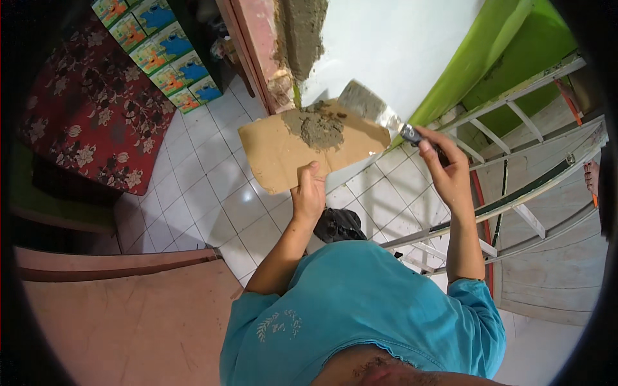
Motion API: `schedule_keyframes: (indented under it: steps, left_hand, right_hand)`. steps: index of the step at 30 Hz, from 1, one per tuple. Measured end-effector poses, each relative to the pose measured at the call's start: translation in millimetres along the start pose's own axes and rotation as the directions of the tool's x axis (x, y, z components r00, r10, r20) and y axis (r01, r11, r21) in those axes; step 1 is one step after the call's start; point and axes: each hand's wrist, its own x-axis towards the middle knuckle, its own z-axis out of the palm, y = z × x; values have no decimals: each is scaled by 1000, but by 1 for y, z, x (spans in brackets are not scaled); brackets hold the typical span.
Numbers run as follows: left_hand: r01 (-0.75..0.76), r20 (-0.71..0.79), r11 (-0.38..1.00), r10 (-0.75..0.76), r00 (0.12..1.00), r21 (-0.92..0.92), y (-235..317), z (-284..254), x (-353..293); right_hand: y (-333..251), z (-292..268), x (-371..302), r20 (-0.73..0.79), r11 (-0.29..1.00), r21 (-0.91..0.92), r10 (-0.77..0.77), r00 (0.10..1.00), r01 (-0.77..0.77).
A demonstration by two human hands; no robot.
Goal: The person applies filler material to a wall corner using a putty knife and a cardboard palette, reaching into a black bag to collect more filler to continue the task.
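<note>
My left hand [309,196] grips the near edge of a flat piece of brown cardboard [270,157], thumb on top. A mound of wet grey mortar [322,132] lies on the cardboard's middle, with smears around it. In my right hand [447,167] is a putty knife [376,108], held by its dark handle. Its wide, stained blade points up and left, over the far right part of the cardboard. Just beyond the cardboard, a strip of grey mortar [302,38] runs along the edge of the white wall [386,45].
A metal ladder [508,132] stands at the right, near a green wall [541,58]; a person's foot [591,177] shows there. At the left are a red floral surface [96,109] and stacked printed boxes [164,51]. A black bag [339,225] rests on the tiled floor [199,174].
</note>
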Motion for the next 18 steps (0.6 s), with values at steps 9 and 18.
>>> schedule_keyframes:
  steps: [9, 18]
  left_hand:
    - [-5, -37, 1000, 5, 999, 4, 2, -7, 0]
    - [16, -82, 999, -12, 997, 49, 3, 1, -1]
  right_hand:
    - [-1, -14, -9, 177, 948, -294, -71, 982, 122]
    - [-9, -4, -3, 171, 935, -327, -86, 981, 139]
